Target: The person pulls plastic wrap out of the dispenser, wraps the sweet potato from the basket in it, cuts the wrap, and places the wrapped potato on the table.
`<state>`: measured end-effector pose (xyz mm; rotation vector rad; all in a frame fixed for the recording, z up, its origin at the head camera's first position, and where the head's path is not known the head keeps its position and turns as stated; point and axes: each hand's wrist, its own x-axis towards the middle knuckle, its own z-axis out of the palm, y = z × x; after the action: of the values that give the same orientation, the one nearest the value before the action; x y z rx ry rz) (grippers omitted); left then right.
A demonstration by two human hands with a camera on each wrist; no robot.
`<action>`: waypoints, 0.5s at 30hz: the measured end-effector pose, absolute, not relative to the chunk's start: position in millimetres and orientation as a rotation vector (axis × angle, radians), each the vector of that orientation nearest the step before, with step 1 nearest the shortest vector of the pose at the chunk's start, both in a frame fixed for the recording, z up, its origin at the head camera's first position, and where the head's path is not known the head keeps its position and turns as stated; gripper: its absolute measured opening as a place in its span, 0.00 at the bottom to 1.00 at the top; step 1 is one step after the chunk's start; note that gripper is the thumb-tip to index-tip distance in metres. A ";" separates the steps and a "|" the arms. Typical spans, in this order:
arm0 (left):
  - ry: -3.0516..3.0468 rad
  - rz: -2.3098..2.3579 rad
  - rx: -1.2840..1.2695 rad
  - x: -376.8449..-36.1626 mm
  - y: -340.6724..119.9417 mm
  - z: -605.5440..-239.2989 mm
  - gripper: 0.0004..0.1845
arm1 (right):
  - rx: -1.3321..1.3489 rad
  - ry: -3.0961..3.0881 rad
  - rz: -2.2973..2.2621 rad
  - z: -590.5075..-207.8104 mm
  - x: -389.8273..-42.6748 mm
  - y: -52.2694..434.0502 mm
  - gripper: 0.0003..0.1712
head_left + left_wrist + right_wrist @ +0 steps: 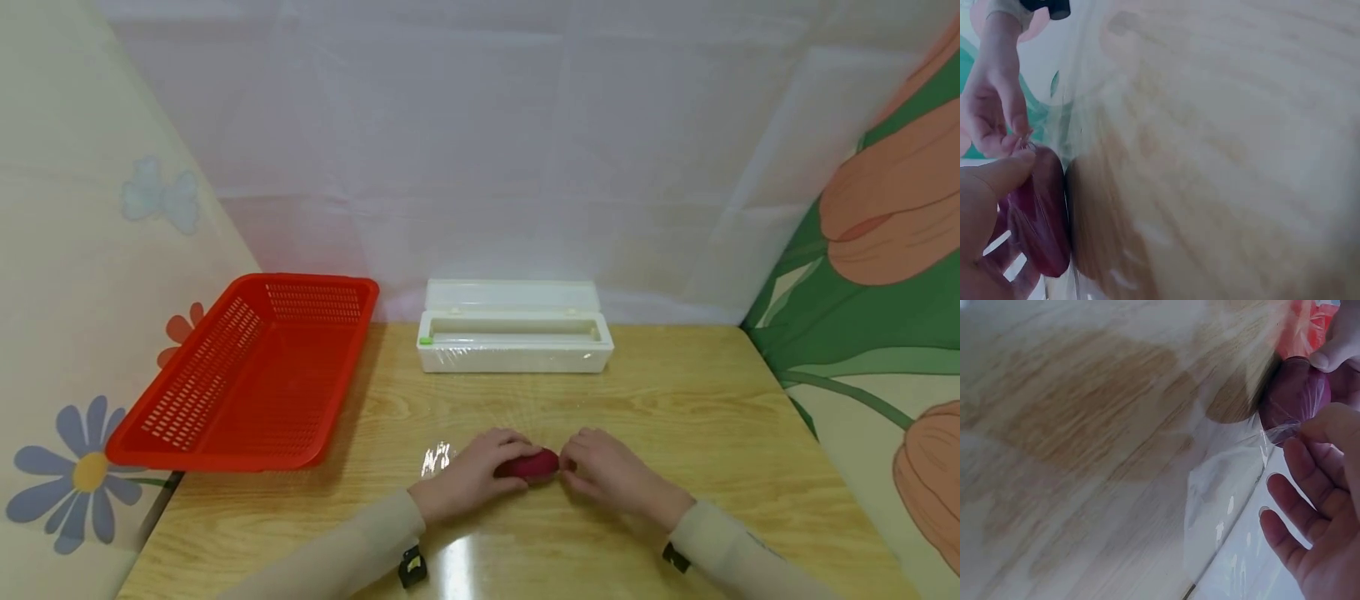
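Wooden table (675,417) takes up most of the room. Red basket (247,375) sits at its left edge, overhanging a bit; white wrap dispenser (514,337) at the back, approx. centre, lid up. Near the front edge, a dark-red sweet potato (528,464) lies on a clear film sheet (437,457). Left hand (468,475) w/ fingers curled over the potato, gripping it. Right hand (611,471) pinches film at the potato's tip btw. thumb & forefinger; other fingers loose.
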<state>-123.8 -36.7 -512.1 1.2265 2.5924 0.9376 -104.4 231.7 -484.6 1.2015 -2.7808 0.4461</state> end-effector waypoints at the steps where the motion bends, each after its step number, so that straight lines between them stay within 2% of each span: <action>1: 2.573 0.970 1.209 -125.3 -37.8 -511.9 0.28 | 1.192 -2.784 0.448 -484.4 -105.0 231.7 0.05; 9: 2.449 1.139 1.101 -139.3 -40.9 -512.0 0.27 | 1.110 -2.840 0.468 -483.5 -110.5 230.3 0.08; 15: 2.427 1.149 1.161 -151.4 -40.8 -511.2 0.25 | 1.035 -2.871 0.450 -482.7 -116.8 226.1 0.07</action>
<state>-151.4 -40.8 -511.2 1.1606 2.4265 1.1489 -116.8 226.1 -482.7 1.0349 -2.8714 0.4496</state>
